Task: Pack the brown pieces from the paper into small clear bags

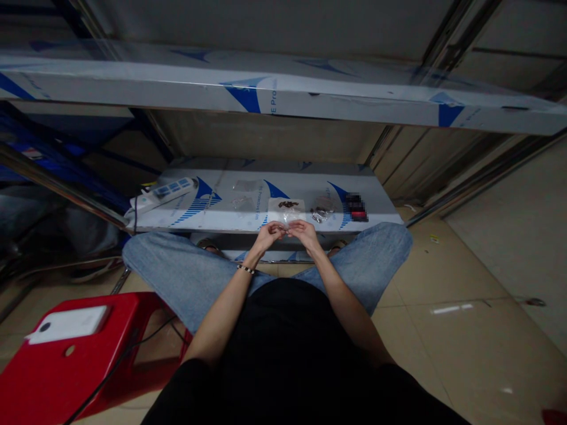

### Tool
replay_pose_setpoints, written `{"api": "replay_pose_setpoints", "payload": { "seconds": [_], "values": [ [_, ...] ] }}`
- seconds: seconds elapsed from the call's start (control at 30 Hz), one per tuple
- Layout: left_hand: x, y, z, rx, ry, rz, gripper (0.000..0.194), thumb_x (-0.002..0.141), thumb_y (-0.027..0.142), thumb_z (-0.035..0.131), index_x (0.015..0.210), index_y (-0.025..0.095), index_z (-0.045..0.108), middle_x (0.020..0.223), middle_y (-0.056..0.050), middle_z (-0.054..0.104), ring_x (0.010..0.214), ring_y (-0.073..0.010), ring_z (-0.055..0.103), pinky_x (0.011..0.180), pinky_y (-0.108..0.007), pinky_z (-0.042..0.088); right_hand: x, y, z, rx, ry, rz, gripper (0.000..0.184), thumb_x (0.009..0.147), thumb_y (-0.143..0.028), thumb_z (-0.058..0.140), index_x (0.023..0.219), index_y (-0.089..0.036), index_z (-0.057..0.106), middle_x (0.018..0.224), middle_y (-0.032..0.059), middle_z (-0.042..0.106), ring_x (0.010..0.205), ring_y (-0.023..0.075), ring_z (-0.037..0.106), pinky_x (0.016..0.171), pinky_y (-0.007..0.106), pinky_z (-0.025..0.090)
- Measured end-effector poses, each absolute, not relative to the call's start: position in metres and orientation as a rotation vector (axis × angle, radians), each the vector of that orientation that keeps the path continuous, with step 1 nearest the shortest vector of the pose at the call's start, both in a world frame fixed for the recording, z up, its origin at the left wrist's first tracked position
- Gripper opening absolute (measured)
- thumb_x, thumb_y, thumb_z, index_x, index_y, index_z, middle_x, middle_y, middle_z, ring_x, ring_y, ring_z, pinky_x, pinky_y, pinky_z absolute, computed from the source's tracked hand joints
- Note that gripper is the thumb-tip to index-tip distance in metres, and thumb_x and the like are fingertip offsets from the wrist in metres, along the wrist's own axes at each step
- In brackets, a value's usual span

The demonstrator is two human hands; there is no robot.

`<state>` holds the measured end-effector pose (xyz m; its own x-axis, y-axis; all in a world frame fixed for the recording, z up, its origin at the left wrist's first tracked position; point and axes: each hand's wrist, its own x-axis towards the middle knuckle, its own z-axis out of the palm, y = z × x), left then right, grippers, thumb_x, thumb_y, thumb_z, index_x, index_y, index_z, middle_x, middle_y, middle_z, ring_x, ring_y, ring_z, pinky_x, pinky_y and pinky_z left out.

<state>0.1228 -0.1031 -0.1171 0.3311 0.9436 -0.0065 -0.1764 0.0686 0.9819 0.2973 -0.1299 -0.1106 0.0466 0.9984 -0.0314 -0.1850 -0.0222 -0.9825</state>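
Observation:
My left hand (pixel 269 232) and my right hand (pixel 303 230) meet in front of me, above my knees. Both pinch a small clear plastic bag (pixel 289 219) between their fingertips; what is inside it is too small to make out. Just beyond them, on the low metal shelf (pixel 221 219), lies a white sheet with a small heap of dark pieces (pixel 288 205). A black beaded bracelet (pixel 245 269) sits on my left wrist.
On the shelf lie a white power strip (pixel 165 192) at the left, clear bags (pixel 241 202) in the middle, small metal parts (pixel 319 213) and a dark box (pixel 357 208) at the right. A red stool (pixel 53 366) carrying a white device (pixel 68 324) stands at my left. An upper shelf (pixel 283 94) overhangs.

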Motion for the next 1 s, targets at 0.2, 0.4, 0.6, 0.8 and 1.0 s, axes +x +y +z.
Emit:
{"api": "replay_pose_setpoints", "payload": {
  "seconds": [0.2,0.4,0.6,0.8,1.0],
  "values": [
    [0.12,-0.101,-0.117,1.118,0.908,1.104,0.038,0.075,0.046,0.08,0.092,0.014,0.07,0.081,-0.006,0.07,0.075,-0.0186,0.067,0.062,-0.028,0.056,0.299,-0.131,-0.113,-1.132,-1.054,1.299,0.038,0.06,-0.041,0.086,0.086,-0.018,0.069,0.07,0.0023,0.071,0.061,0.0166,0.066,0.056,0.027,0.053],
    [0.12,-0.102,-0.119,1.1,0.926,1.073,0.033,0.073,0.041,0.078,0.086,0.014,0.065,0.064,0.001,0.063,0.06,-0.0173,0.064,0.058,-0.032,0.058,0.297,-0.132,-0.111,-1.159,-1.038,1.328,0.037,0.064,-0.042,0.083,0.089,-0.018,0.071,0.07,0.0013,0.071,0.058,0.0144,0.063,0.057,0.025,0.051],
    [0.121,-0.104,-0.117,1.094,0.89,1.085,0.036,0.072,0.041,0.081,0.089,0.014,0.064,0.067,0.0,0.066,0.062,-0.0174,0.066,0.065,-0.034,0.061,0.298,-0.132,-0.107,-1.151,-0.986,1.342,0.036,0.073,-0.05,0.076,0.091,-0.019,0.073,0.073,0.0029,0.072,0.06,0.0157,0.064,0.057,0.026,0.052],
    [0.121,-0.104,-0.114,1.088,0.855,1.13,0.04,0.069,0.038,0.085,0.094,0.013,0.066,0.076,-0.004,0.071,0.063,-0.0163,0.066,0.065,-0.032,0.06,0.295,-0.136,-0.1,-1.089,-1.079,1.384,0.047,0.061,-0.042,0.088,0.097,-0.019,0.07,0.081,0.0045,0.075,0.068,0.0184,0.068,0.062,0.028,0.054],
    [0.122,-0.104,-0.112,1.096,0.817,1.145,0.038,0.072,0.039,0.083,0.095,0.012,0.07,0.088,-0.007,0.072,0.074,-0.0177,0.068,0.07,-0.033,0.061,0.295,-0.138,-0.095,-1.071,-1.15,1.315,0.043,0.064,-0.042,0.087,0.095,-0.018,0.071,0.079,0.0039,0.073,0.071,0.0174,0.067,0.067,0.028,0.054]
  ]
}}
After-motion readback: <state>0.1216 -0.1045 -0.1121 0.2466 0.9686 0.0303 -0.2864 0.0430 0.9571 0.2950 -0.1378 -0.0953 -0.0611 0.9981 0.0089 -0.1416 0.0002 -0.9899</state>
